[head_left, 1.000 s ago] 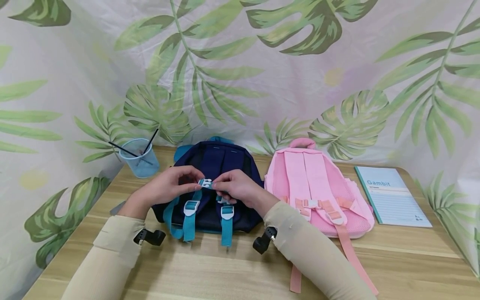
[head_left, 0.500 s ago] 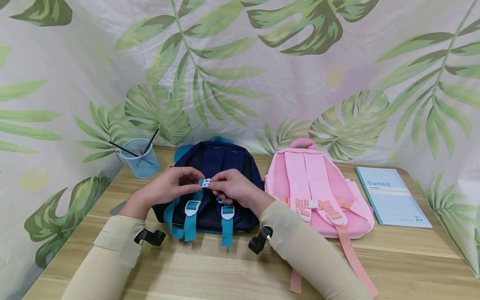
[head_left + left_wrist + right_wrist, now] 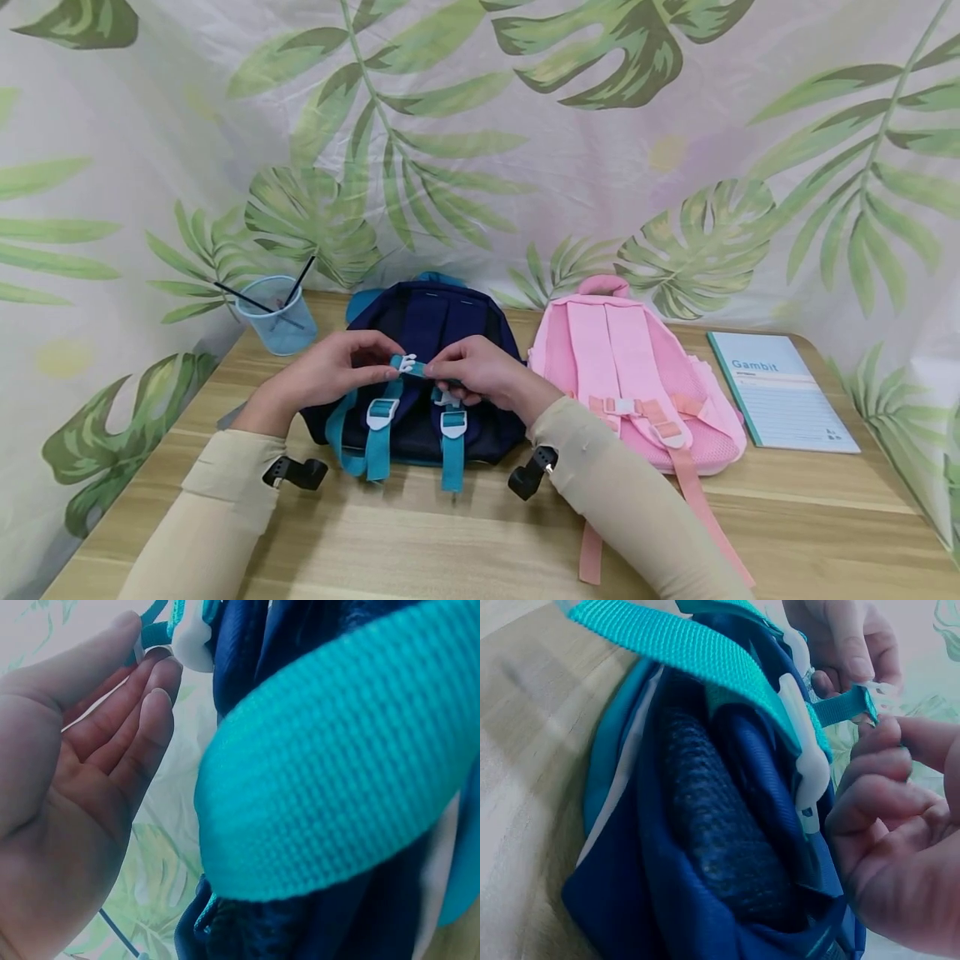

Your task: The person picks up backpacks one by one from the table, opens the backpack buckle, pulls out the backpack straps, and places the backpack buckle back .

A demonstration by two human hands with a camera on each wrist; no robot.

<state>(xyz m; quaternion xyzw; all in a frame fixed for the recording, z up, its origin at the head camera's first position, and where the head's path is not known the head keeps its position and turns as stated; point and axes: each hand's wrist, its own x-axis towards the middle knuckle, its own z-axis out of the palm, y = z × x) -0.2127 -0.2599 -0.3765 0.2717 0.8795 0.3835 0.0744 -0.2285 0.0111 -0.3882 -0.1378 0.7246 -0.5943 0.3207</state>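
A navy backpack (image 3: 420, 321) lies on the table with its shoulder straps facing up. Above it, a white plastic side-release buckle (image 3: 407, 364) spans the space between both hands on teal webbing. My left hand (image 3: 341, 367) pinches the buckle's left end between thumb and fingertips. With thumb and forefinger, my right hand (image 3: 480, 372) pinches the teal strap (image 3: 418, 371) just right of the buckle. The right wrist view shows the teal webbing (image 3: 841, 707) running toward the pinched fingertips. Whether the buckle's halves are fully joined is too small to tell.
A pink backpack (image 3: 611, 333) lies to the right, its long straps trailing toward the front edge. Beyond it is a notebook (image 3: 787, 400). A light-blue mesh pen cup (image 3: 281, 325) holding dark pens stands at the back left. Patterned cloth (image 3: 480, 167) hangs behind the table (image 3: 420, 542).
The right hand moved left onto the buckle, then drew back slightly right, where teal strap shows again beside the buckle. The left hand stays nearly still, still pinching the buckle.
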